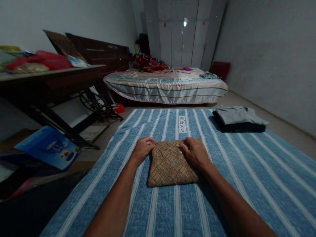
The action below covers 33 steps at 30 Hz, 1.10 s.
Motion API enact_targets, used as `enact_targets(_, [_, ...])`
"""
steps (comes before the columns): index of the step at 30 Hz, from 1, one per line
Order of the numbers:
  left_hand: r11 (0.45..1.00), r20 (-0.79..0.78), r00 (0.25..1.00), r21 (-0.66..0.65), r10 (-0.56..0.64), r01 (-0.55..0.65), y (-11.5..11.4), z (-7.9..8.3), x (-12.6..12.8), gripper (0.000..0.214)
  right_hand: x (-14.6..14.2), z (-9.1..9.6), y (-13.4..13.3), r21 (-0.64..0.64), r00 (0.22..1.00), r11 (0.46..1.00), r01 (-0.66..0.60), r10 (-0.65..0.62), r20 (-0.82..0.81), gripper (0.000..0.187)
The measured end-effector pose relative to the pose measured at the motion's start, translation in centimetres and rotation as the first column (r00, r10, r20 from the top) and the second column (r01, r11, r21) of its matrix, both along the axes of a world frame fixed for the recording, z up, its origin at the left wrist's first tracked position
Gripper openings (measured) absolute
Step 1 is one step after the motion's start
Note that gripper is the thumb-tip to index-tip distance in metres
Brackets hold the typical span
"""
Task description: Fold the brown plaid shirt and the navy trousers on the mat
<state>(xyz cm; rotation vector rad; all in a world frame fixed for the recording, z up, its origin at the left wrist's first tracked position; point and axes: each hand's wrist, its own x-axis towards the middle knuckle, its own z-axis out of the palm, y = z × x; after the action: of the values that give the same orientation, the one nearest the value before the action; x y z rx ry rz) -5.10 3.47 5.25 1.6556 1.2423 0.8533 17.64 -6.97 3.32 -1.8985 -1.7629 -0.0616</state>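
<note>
A folded brown checked garment [172, 164] lies flat on the blue-and-white striped bedsheet [108, 194], right in front of me. At its far left corner, my left hand [144, 148] has its fingers curled and its thumb on the cloth, pinching the edge. My right hand [196, 151] grips the far right corner, thumb on top and fingers bent over the far edge. The tips of the right fingers are hidden. What kind of garment it is cannot be made out from the folded shape.
A stack of folded grey and black clothes [239, 118] sits at the sheet's far right. Beyond stands another bed [168, 87] with a red floral blanket [149, 62]. To the left are a treadle table [49, 74] holding bags and a blue box [49, 148].
</note>
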Motion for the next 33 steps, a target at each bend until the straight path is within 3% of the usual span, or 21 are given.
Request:
enact_targets(3, [0.999, -0.082, 0.997, 0.046, 0.003, 0.001, 0.4, 0.8, 0.0, 0.029, -0.6, 0.1, -0.1, -0.01, 0.998, 1.0, 0.021, -0.02, 0.059, 0.032])
enact_targets(8, [0.979, -0.235, 0.97, 0.203, 0.06, -0.011, 0.0, 3.6, 0.9, 0.024, -1.3, 0.8, -0.4, 0.047, 0.997, 0.999, 0.021, -0.024, 0.075, 0.026])
enact_targets(11, [0.919, -0.431, 0.902, 0.358, 0.006, 0.164, -2.1, 4.5, 2.9, 0.019, -2.2, 0.9, -0.6, 0.062, 0.998, 0.998, -0.019, 0.015, 0.065, 0.028])
enact_targets(13, [0.847, -0.598, 0.8, 0.405, -0.04, 0.345, -3.8, 4.0, 4.5, 0.025, -2.6, 0.9, -0.6, 0.056, 0.998, 0.998, -0.035, 0.032, 0.056, 0.028])
enact_targets(15, [0.82, -0.7, 0.712, 0.378, -0.049, 0.429, -5.2, 2.7, 5.7, 0.03, -2.6, 0.8, -0.6, 0.037, 0.999, 0.999, -0.026, 0.024, 0.048, 0.025])
enact_targets(21, [0.897, -0.79, 0.612, 0.288, 0.025, 0.336, -6.8, -1.6, 5.8, 0.055, -1.4, -0.3, -0.4, -0.007, 0.998, 0.999, 0.048, -0.048, 0.029, 0.029])
enact_targets(28, [0.906, -0.797, 0.603, 0.281, 0.036, 0.318, -7.1, -2.9, 5.4, 0.063, -0.3, -2.1, -0.4, -0.073, 0.994, 0.991, 0.108, -0.108, 0.0, 0.039])
enact_targets(33, [0.939, -0.679, 0.731, 0.2, -0.072, 0.278, -5.4, -1.4, 5.0, 0.054, 0.3, -2.1, -0.1, -0.093, 0.996, 0.992, 0.089, -0.091, -0.018, 0.036])
